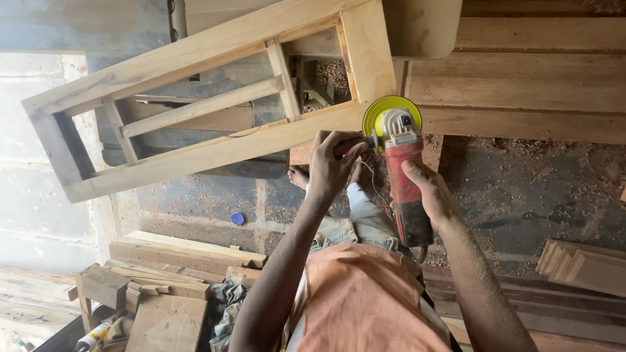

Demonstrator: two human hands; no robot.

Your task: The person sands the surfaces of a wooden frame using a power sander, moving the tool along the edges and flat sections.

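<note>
Gripping a red grinder (405,186), the right hand (427,192) is wrapped around its body, fingers clamped on the casing. The left hand (331,163) is closed on the side handle (355,143) just left of the tool's head. The yellow-green disc (385,107) sits at the far end of the grinder, touching the pale wooden frame (215,104) at its right corner, where the long near rail meets the end piece. The frame stretches left and tilts, with slats crossing its openings. Below it lies the floor (521,189), dark and strewn with sawdust; a small blue cap (237,218) rests on it to the left. Near left, offcuts (163,274) lie stacked, and a can (91,336) with a yellow and white label, too small to make out well, lies at the bottom left edge. Planks (521,72) run far right.
</note>
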